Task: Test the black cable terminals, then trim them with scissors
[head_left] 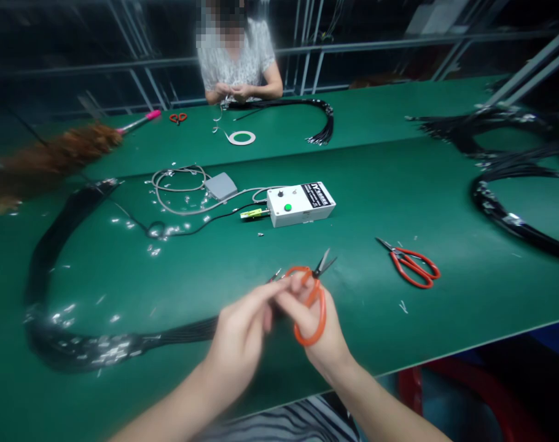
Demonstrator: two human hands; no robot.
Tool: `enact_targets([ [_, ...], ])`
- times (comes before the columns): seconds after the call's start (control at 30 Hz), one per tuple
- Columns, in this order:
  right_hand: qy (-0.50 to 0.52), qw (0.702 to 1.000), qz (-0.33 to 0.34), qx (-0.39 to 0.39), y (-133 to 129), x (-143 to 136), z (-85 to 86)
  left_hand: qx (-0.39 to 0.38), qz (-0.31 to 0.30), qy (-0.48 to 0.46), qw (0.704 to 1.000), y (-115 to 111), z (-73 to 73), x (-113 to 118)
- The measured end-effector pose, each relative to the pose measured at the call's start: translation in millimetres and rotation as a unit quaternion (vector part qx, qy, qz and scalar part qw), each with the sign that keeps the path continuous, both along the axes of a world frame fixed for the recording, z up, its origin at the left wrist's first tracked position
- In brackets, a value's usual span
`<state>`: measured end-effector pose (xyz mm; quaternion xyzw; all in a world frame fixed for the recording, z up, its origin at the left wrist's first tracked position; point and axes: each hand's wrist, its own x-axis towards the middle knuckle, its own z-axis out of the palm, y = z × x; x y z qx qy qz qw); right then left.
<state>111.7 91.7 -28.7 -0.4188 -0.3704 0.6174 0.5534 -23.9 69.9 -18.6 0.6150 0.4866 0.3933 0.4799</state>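
Observation:
My right hand (328, 334) is closed around a pair of scissors (317, 307) with orange handles, a loop over the thumb side. Their blades point up and away, slightly apart. My left hand (242, 325) meets it, fingers pinched on a thin black cable (274, 275) whose end sticks out above the fingertips. Exactly how the fingers grip the cable is hidden. A long bundle of black cables (182, 333) with white tags curves from beneath my left hand round to the left.
A white box (300, 205) with a green button stands mid-table, wired to a grey pedal (221, 186). Red-handled scissors (415, 267) lie to the right, near coiled cables (496, 205). Across the table, a person (238, 61) works beside a tape roll (241, 138). A duster (67, 150) lies left.

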Motion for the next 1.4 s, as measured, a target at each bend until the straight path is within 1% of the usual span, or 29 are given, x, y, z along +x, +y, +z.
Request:
enact_targets([
  [0.1, 0.0, 1.0, -0.008, 0.001, -4.2, -2.0, 1.8, -0.008, 0.018, 0.027, 0.999, -0.2, -0.1, 1.7],
  [0.17, -0.011, 1.0, -0.016, 0.023, -7.5, -4.8, 2.3, -0.023, 0.036, 0.019, 0.999, -2.0, -1.1, 3.5],
  [0.23, -0.03, 0.998, -0.02, 0.058, -9.1, -6.5, 2.0, -0.049, 0.052, -0.017, 0.997, -4.4, -1.1, 3.7],
  [0.3, -0.062, 0.994, -0.018, 0.09, -7.6, -4.8, 1.4, -0.085, 0.067, -0.075, 0.991, -5.9, 1.2, 0.9],
  [0.37, -0.131, 0.985, 0.009, 0.115, -2.8, 0.8, 1.4, -0.12, 0.087, -0.14, 0.979, -6.4, 5.8, -5.0],
  [0.4, -0.186, 0.973, 0.03, 0.131, 0.4, 4.4, 1.8, -0.133, 0.098, -0.169, 0.972, -6.3, 8.4, -8.7],
  [0.43, -0.251, 0.955, 0.053, 0.149, 3.7, 7.8, 2.4, -0.143, 0.108, -0.196, 0.964, -6.2, 10.9, -12.6],
  [0.5, -0.376, 0.902, 0.086, 0.196, 9.9, 12.6, 4.2, -0.153, 0.12, -0.24, 0.951, -6.1, 14.6, -19.9],
  [0.57, -0.462, 0.846, 0.084, 0.251, 14.2, 13.2, 6.2, -0.153, 0.122, -0.273, 0.942, -6.3, 16.5, -25.1],
  [0.67, -0.528, 0.784, 0.062, 0.32, 17.7, 8.5, 9.6, -0.156, 0.118, -0.299, 0.934, -7.2, 16.9, -28.7],
  [0.73, -0.558, 0.75, 0.049, 0.352, 19.4, 4.8, 12.4, -0.161, 0.116, -0.306, 0.931, -8.3, 17.1, -29.5],
  [0.8, -0.579, 0.723, 0.041, 0.375, 21.1, 2.4, 15.7, -0.163, 0.111, -0.311, 0.93, -9.3, 17.8, -29.9],
  [0.87, -0.592, 0.703, 0.039, 0.392, 22.2, 1.7, 19.3, -0.165, 0.107, -0.313, 0.929, -10.1, 18.7, -30.1],
  [0.93, -0.6, 0.691, 0.042, 0.401, 22.1, 2.2, 22.6, -0.167, 0.103, -0.311, 0.93, -10.5, 19.4, -30.2],
  [1.03, -0.608, 0.682, 0.045, 0.404, 20.4, 4.3, 25.8, -0.171, 0.094, -0.307, 0.931, -10.8, 19.5, -29.6],
  [1.3, -0.606, 0.686, 0.059, 0.399, 17.4, 9.5, 23.5, -0.181, 0.089, -0.301, 0.932, -12.3, 18.8, -28.2],
  [1.4, -0.609, 0.682, 0.061, 0.399, 16.4, 12.0, 22.1, -0.184, 0.086, -0.296, 0.933, -13.0, 19.3, -27.4],
])
